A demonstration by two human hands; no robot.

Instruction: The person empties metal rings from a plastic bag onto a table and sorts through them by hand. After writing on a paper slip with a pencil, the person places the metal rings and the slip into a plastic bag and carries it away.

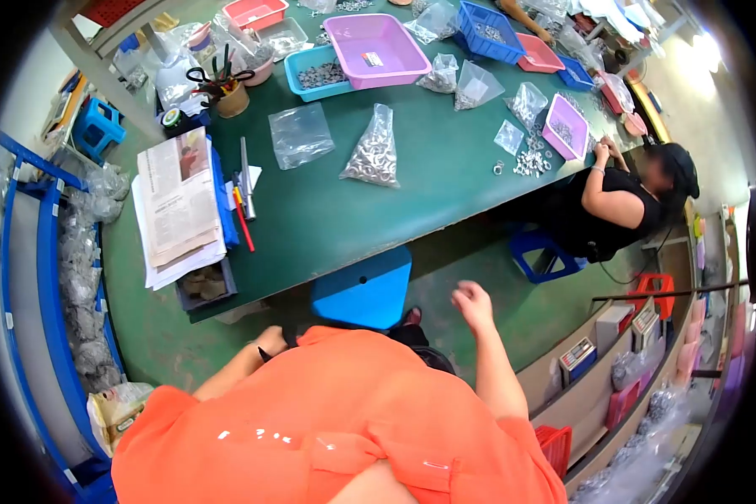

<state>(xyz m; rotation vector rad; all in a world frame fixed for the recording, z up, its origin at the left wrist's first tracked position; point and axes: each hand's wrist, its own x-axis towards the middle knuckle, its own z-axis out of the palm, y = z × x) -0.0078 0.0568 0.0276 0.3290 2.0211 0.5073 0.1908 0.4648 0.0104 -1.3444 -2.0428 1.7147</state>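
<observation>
My left hand (270,340) is low at my left side, next to something black at my waist. Its fingers are mostly hidden, so whether they grip anything cannot be made out. Raised in front of my right side is my right hand (472,304), its fingers curled in, with nothing visible in them. A blue stool (364,290) stands between me and the green table (311,227). On the table lie a clear bag of metal rings (373,155) and a flat clear plastic bag (301,136). Both hands are apart from these.
Papers and a newspaper (176,197) cover the table's left end, beside pens. Purple (403,50) and teal (298,63) basins stand behind. A co-worker (622,197) sits at the right by loose metal parts (532,160). Blue shelving (50,294) is at left.
</observation>
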